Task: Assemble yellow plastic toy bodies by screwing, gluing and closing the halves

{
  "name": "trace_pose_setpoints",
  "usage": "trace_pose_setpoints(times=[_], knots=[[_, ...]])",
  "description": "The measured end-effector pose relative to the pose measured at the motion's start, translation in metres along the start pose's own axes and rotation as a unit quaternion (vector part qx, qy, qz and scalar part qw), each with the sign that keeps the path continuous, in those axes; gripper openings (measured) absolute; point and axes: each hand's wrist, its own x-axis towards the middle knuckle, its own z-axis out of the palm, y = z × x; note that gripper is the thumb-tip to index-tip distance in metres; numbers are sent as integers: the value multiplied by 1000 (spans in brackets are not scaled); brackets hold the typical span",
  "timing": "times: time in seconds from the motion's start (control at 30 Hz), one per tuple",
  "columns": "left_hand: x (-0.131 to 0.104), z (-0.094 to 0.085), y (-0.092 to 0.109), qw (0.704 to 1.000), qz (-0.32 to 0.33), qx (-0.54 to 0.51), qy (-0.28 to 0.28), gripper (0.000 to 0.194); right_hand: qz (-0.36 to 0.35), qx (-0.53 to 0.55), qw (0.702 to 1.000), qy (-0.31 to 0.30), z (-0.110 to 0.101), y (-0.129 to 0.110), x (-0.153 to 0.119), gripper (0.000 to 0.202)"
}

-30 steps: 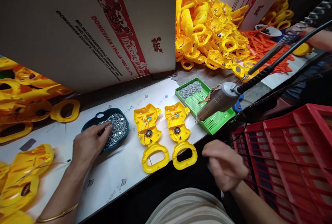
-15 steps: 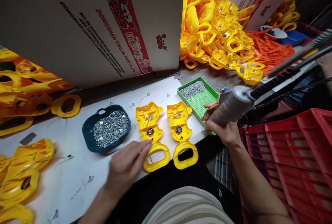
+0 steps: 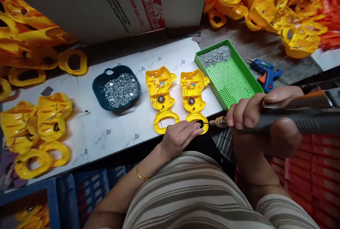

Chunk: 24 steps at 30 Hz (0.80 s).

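My right hand (image 3: 261, 115) wraps round a grey electric screwdriver (image 3: 297, 115), whose bit points left. My left hand (image 3: 180, 137) has its fingers pressed together, with a small shiny screw (image 3: 199, 126) at the tips beside the bit's end. Both meet over the ring-shaped handle of the right yellow plastic shell half (image 3: 193, 84), partly hiding that ring. A second yellow shell half (image 3: 159, 84) lies alongside, open side up; each holds a round speaker and thin wires. Left of them sits a dark teal dish (image 3: 98, 89) heaped with small screws.
A green perforated tray (image 3: 233, 80) with small metal parts stands right of the shells, and a blue glue gun (image 3: 268, 75) lies beyond. More yellow shells (image 3: 50, 122) lie at left. A large carton (image 3: 87, 20) stands behind; red crates (image 3: 305, 172) are at right.
My view has tilted down. My left hand has moved right to the right-hand ring, and the screwdriver has swung from upright over the tray to nearly level, its bit meeting my left fingertips.
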Motion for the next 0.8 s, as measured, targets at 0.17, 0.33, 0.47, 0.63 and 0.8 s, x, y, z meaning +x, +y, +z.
trace_pose_setpoints(times=[0.17,0.33,0.47,0.63,0.8], knots=[[-5,3,-1,1000,-6,-3,9,16,11,31,999,-21,10,-2,-6,18],[-7,6,-2,1000,-8,-4,17,17,7,73,997,-18,16,1,-7,16],[-7,7,-2,1000,-13,-7,15,16,9,78,997,-12,15,4,-6,16],[-8,9,-3,999,-18,-37,7,19,1,62,995,-79,6,13,-3,17],[-10,11,-2,997,-45,-61,-23,19,19,44,996,-70,8,15,-7,20]])
